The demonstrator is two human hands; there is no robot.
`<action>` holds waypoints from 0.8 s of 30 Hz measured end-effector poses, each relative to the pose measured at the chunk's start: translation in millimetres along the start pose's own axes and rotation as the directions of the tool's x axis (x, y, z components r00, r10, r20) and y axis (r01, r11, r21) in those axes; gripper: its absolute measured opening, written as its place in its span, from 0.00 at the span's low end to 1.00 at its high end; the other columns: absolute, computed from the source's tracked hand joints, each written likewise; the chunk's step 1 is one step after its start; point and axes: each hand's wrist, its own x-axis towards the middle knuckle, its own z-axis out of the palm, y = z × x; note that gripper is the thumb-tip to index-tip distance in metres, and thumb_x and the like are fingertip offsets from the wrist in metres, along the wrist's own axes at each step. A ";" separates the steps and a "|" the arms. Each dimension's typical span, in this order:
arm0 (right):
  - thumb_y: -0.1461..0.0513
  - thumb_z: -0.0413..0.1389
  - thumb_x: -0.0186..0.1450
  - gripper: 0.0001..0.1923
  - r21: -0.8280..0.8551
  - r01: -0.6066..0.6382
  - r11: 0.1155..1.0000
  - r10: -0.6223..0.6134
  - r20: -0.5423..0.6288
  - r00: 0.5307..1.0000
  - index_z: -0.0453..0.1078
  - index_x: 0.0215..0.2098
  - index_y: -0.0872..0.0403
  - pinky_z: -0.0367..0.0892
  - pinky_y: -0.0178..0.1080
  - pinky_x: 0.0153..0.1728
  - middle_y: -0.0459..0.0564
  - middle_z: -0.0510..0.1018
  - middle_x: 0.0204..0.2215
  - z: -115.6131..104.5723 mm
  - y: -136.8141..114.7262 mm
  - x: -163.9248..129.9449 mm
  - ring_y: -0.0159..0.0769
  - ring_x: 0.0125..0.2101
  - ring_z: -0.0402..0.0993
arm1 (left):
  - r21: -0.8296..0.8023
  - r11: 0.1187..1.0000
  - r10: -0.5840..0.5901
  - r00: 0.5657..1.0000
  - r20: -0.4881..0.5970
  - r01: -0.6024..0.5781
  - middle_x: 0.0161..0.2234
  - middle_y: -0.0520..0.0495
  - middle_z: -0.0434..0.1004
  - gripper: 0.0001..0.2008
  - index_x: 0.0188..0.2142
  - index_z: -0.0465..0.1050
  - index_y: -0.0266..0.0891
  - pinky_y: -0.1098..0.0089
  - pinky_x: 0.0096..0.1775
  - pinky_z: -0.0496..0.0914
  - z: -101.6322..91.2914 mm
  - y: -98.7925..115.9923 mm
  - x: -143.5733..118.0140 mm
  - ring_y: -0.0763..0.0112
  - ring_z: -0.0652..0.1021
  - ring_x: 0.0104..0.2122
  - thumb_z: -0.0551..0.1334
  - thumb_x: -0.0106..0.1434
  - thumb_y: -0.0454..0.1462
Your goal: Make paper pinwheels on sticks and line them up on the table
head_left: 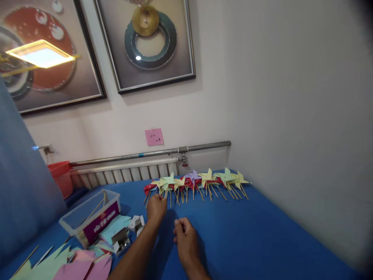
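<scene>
Pinwheels (198, 182) lie in a row along the far edge of the blue desk (262, 233), paper heads in yellow, green, red and purple overlapping one another, thin wooden sticks fanning toward the person; the row runs just below a radiator (125, 173) and a grey pipe (151, 153) on the wall, with a pink note (154, 137) stuck above. From the head view, the only one, the left hand (156, 208) reaches to the near left end of the row, fingers curled closed at the stick ends; it seems to pinch a stick there, though the grip itself is too small to tell for certain. The right hand (185, 235) rests on the desk just beside it and a little nearer the body, loosely curled, fingertips drawn together; whether anything is between them cannot be told. At the left, a clear plastic box (90, 216) holds a few loose sticks; cut paper pieces (75, 264) in green and pink lie scattered in front of it, and small metallic clips (122, 239) sit near the left forearm; a red basket (61, 177) stands behind by the wall. As a judgement, the step in hand looks like setting or straightening a pinwheel at the left end of the row; the next move calls for a light touch, since the heads overlap and a nudge to one stick could shift its neighbours.
</scene>
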 end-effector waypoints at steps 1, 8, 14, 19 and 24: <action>0.44 0.53 0.63 0.18 0.000 -0.002 1.000 0.002 0.001 1.000 0.63 0.27 0.48 0.58 0.35 0.21 0.40 0.68 0.20 0.1 0.8 0.7 0.33 0.19 0.65 | 0.007 1.000 -0.007 1.000 -0.006 0.007 0.31 0.42 0.84 0.08 0.29 0.78 0.37 0.69 0.35 0.65 4.5 3.2 5.4 0.61 0.82 0.35 0.60 0.62 0.33; 0.44 0.52 0.63 0.18 0.004 -0.038 0.999 0.038 0.016 0.999 0.62 0.26 0.47 0.59 0.35 0.20 0.40 0.68 0.20 2.3 5.1 2.1 0.33 0.19 0.64 | 0.024 0.999 -0.030 1.000 0.004 0.030 0.37 0.34 0.84 0.08 0.34 0.78 0.34 0.66 0.38 0.67 24.7 14.3 31.4 0.55 0.83 0.41 0.59 0.64 0.33; 0.45 0.51 0.64 0.17 -0.023 -0.008 1.000 0.008 0.017 1.000 0.64 0.27 0.47 0.58 0.35 0.19 0.42 0.71 0.21 -0.1 7.3 2.9 0.34 0.19 0.66 | -0.028 0.999 0.046 0.994 0.102 -0.043 0.33 0.39 0.82 0.09 0.32 0.77 0.34 0.67 0.37 0.66 35.1 8.8 2.6 0.60 0.81 0.37 0.60 0.67 0.35; 0.45 0.50 0.65 0.18 -0.073 0.054 0.996 -0.054 0.014 0.998 0.64 0.26 0.47 0.61 0.36 0.21 0.42 0.72 0.19 -4.6 0.0 1.2 0.36 0.20 0.67 | -0.057 0.989 0.149 0.962 0.231 -0.139 0.28 0.46 0.81 0.11 0.27 0.77 0.36 0.70 0.33 0.62 12.5 -15.0 -56.6 0.67 0.78 0.31 0.60 0.66 0.33; 0.43 0.49 0.62 0.19 -0.142 0.059 0.988 -0.059 0.010 0.998 0.62 0.24 0.46 0.65 0.38 0.24 0.43 0.71 0.19 -8.0 -10.9 -2.1 0.36 0.19 0.69 | -0.085 0.968 0.252 0.901 0.354 -0.237 0.29 0.47 0.82 0.11 0.31 0.78 0.37 0.69 0.32 0.61 -27.7 -55.8 -129.2 0.68 0.78 0.30 0.57 0.65 0.33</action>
